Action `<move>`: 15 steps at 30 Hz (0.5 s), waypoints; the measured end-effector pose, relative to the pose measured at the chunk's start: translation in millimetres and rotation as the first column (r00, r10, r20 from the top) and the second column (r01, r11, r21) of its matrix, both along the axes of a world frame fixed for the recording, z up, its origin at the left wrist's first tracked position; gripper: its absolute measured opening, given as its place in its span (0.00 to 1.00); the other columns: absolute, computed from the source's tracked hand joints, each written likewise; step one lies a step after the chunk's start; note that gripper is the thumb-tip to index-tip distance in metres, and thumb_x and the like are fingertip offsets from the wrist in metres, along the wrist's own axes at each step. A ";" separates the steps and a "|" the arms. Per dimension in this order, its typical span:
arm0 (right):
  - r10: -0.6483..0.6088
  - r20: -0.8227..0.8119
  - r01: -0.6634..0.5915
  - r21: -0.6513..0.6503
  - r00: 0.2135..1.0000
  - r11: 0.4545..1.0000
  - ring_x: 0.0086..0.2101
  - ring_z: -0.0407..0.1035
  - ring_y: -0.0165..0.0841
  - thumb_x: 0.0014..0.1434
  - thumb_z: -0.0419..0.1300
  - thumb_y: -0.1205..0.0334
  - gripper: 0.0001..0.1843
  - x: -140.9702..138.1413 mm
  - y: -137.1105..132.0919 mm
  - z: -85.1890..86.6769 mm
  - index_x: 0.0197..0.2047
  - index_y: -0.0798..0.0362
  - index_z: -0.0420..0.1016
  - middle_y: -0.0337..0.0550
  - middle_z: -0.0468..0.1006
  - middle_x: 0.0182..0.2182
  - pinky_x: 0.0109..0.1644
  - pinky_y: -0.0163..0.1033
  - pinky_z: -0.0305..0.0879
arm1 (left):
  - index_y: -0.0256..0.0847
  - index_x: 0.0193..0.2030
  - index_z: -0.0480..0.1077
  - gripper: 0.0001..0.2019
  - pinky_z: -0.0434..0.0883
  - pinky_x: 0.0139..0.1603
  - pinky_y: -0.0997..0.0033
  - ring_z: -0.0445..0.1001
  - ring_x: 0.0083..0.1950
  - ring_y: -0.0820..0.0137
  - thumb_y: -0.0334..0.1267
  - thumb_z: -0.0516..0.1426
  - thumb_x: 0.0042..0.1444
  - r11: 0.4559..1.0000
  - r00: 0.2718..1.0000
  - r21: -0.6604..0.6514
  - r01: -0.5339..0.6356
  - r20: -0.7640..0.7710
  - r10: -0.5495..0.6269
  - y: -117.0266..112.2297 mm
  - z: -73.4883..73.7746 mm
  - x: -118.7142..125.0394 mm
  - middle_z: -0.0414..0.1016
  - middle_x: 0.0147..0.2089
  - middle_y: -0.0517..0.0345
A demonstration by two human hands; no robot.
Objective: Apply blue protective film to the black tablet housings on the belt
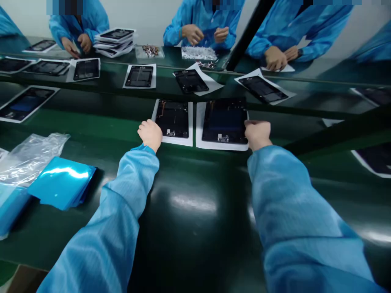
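Observation:
Two black tablet panels lie side by side on white sheets before me, with circuit parts showing inside. My left hand (150, 134) is closed at the left edge of the left tablet panel (174, 118) and its white sheet (190, 140); its fingertips are partly hidden. At the right edge of the right tablet panel (224, 122), my right hand (258, 133) is closed, thumb on the rim. Under that panel, a second white sheet (200, 142) sticks out along the left and the front.
Blue film sheets (62, 181) and a clear plastic bag (33, 156) lie at left. Beyond a raised ledge are more tablet panels (139, 76), a panel stack (114, 40) and trays of small parts (198, 53). Co-workers in blue work opposite. A dark post (249, 34) stands right of centre.

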State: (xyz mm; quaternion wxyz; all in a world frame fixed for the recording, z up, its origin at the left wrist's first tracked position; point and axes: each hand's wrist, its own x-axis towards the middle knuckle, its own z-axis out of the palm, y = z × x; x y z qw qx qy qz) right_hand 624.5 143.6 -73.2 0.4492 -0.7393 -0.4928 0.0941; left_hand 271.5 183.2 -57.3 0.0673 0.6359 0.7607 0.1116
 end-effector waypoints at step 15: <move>-0.049 0.002 0.049 -0.104 0.999 0.993 0.41 0.78 0.34 0.67 0.70 0.66 0.05 -63.9 -17.6 -7.4 0.38 0.58 0.83 0.46 0.84 0.38 0.57 0.45 0.74 | 0.35 0.66 0.67 0.17 0.80 0.38 0.65 0.86 0.39 0.64 0.35 0.45 0.79 0.999 0.974 -0.036 0.014 0.226 -0.006 10.8 28.6 -59.7 0.84 0.56 0.39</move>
